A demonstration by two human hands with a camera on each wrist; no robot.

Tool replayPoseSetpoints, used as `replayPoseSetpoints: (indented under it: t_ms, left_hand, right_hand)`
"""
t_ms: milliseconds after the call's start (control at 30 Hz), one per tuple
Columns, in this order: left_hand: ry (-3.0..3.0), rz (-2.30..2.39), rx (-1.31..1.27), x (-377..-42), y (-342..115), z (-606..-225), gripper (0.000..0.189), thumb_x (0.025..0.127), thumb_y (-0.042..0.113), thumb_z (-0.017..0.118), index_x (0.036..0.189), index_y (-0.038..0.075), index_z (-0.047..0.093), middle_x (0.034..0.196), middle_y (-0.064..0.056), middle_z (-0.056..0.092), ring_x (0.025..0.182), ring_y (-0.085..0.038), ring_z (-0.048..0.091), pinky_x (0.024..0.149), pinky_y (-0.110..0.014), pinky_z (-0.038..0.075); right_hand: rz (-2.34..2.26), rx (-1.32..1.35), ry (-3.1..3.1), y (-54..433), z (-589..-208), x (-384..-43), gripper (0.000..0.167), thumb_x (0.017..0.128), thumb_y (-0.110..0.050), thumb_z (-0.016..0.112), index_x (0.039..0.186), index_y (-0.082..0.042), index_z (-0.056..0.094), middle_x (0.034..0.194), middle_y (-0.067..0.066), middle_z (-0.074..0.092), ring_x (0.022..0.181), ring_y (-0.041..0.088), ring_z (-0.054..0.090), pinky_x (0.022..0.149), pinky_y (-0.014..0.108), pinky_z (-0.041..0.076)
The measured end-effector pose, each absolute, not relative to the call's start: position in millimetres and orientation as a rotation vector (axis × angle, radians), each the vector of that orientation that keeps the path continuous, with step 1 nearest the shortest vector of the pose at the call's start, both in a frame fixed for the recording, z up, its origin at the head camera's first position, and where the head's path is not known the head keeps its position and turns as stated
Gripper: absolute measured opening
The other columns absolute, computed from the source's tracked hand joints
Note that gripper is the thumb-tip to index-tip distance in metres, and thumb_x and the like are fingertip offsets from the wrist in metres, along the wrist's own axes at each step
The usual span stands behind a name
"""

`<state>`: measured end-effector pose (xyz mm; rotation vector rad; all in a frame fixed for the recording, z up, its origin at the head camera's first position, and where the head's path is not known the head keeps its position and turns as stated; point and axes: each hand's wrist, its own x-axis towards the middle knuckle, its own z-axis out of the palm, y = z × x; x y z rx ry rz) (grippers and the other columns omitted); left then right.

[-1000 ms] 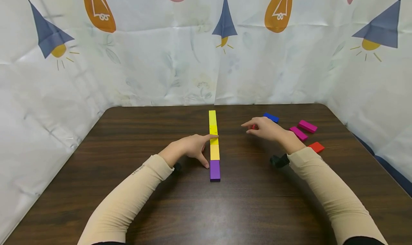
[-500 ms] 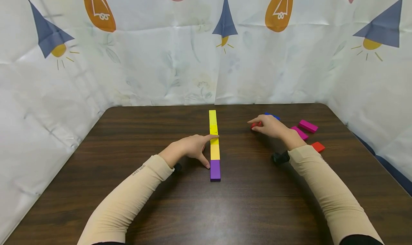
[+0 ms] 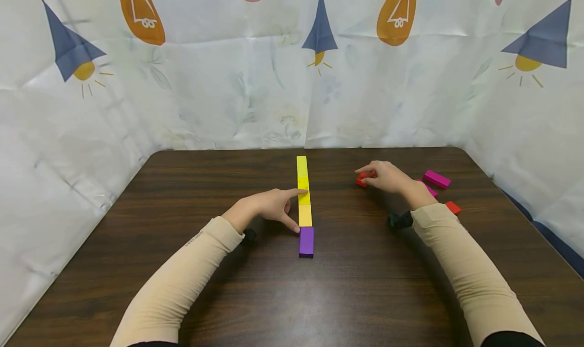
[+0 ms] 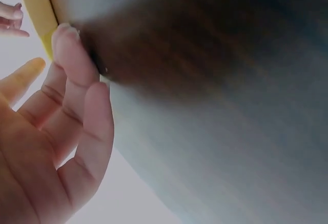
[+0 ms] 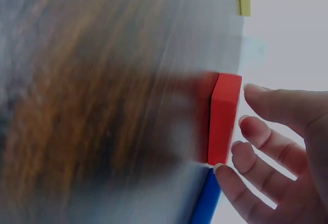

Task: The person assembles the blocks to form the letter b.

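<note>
Tabletop [image 3: 228, 286] of dark wood grain is shown in the head view, with a line of bright yellow oblong blocks [image 3: 303, 180], apparently painted wood, laid end to end; it is continued towards the person by a deeper yellow oblong block [image 3: 305, 216] and a purple oblong block [image 3: 306, 241]. The line is reached over by the outstretched index finger of the left hand [image 3: 274, 205], whose thumb tip is set close to the purple one's far end; nothing is gripped there. Well to the right, a smooth red oblong block [image 3: 362, 180] is bracketed by the thumb and index finger of the right hand [image 3: 388, 177]. Two magenta oblong blocks [image 3: 437, 179] and a second red oblong block [image 3: 453, 208] are seen past that wrist.

In the left wrist view, the fingers are loosely bent with nothing enclosed; whether the yellow edge is touched cannot be told.

In the right wrist view, the bracketed red block is seen resting on the tabletop, one end close to a blue oblong block [image 5: 206, 198]. The fingers are relaxed around its upper edge; no firm hold is shown. The block is judged light, rigid and not easily damaged, its smooth faces perhaps slightly slippery. It would best be pinched across its long sides, near the middle, so that tilting is avoided and the blue neighbour is not knocked.
</note>
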<state>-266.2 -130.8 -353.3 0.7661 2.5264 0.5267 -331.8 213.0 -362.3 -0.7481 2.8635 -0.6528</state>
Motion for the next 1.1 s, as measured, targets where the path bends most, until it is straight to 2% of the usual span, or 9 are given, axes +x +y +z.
replayPoseSetpoints:
  t_ms: [167,267,367,533,700,800,967,1100]
  left_hand:
    - [2.512,0.565,0.730,-266,-132,-350,0.101,0.083,0.042,0.087,0.161,0.013,0.030,0.084,-0.003,0.060,0.077,-0.015,0.054,0.072,-0.029,0.044]
    - [2.506,0.553,0.730,-265,-130,-348,0.104,0.082,0.044,0.087,0.162,0.014,0.028,0.084,-0.003,0.061,0.076,-0.015,0.055,0.071,-0.029,0.044]
    - [2.509,0.535,0.730,-266,-129,-348,0.103,0.084,0.044,0.086,0.163,0.013,0.027,0.085,-0.004,0.061,0.077,-0.016,0.055,0.071,-0.030,0.044]
    - [2.522,0.545,0.690,-268,-129,-349,0.094,0.092,0.046,0.076,0.163,0.011,0.025,0.089,-0.005,0.062,0.079,-0.018,0.058,0.074,-0.031,0.047]
    - [2.516,0.577,0.649,-273,-130,-350,0.094,0.093,0.044,0.076,0.164,0.012,0.022,0.086,-0.006,0.064,0.070,-0.019,0.060,0.071,-0.032,0.048]
    - [2.526,0.581,0.633,-275,-130,-350,0.095,0.093,0.043,0.077,0.164,0.013,0.022,0.085,-0.007,0.064,0.068,-0.019,0.060,0.072,-0.033,0.048]
    - [2.529,0.604,0.606,-280,-131,-350,0.098,0.091,0.045,0.078,0.164,0.014,0.021,0.085,-0.008,0.064,0.068,-0.021,0.061,0.075,-0.034,0.048]
    - [2.550,0.614,0.612,-285,-134,-352,0.097,0.090,0.046,0.079,0.164,0.016,0.023,0.081,-0.007,0.059,0.065,-0.019,0.057,0.072,-0.033,0.047]
  right_hand:
    - [-0.634,-0.733,2.842,218,-362,-331,0.043,0.102,-0.017,0.066,0.140,0.000,0.061,0.119,0.023,0.057,0.098,0.034,0.055,0.086,0.050,0.047]
    - [-0.623,-0.709,2.843,220,-362,-332,0.050,0.101,-0.021,0.068,0.143,0.003,0.057,0.116,0.023,0.057,0.100,0.035,0.056,0.089,0.052,0.046]
    - [-0.613,-0.671,2.850,220,-363,-334,0.060,0.101,-0.027,0.069,0.148,0.006,0.049,0.105,0.019,0.056,0.092,0.030,0.052,0.081,0.045,0.044]
    - [-0.609,-0.559,2.845,219,-361,-332,0.081,0.100,-0.040,0.066,0.155,0.010,0.032,0.084,0.011,0.053,0.078,0.023,0.044,0.072,0.037,0.037]
    - [-0.604,-0.488,2.823,219,-360,-332,0.090,0.100,-0.049,0.063,0.153,0.015,0.029,0.067,0.002,0.044,0.064,0.015,0.038,0.066,0.032,0.034]
    - [-0.604,-0.468,2.807,219,-361,-334,0.085,0.102,-0.046,0.062,0.153,0.013,0.030,0.068,0.003,0.043,0.062,0.016,0.036,0.064,0.032,0.033]
    - [-0.606,-0.475,2.799,218,-362,-336,0.075,0.104,-0.036,0.062,0.154,0.010,0.032,0.092,0.015,0.055,0.076,0.024,0.042,0.070,0.035,0.035]
    - [-0.651,-0.523,2.782,217,-362,-336,0.072,0.103,-0.030,0.064,0.154,0.010,0.033,0.100,0.018,0.058,0.080,0.025,0.045,0.071,0.036,0.037]
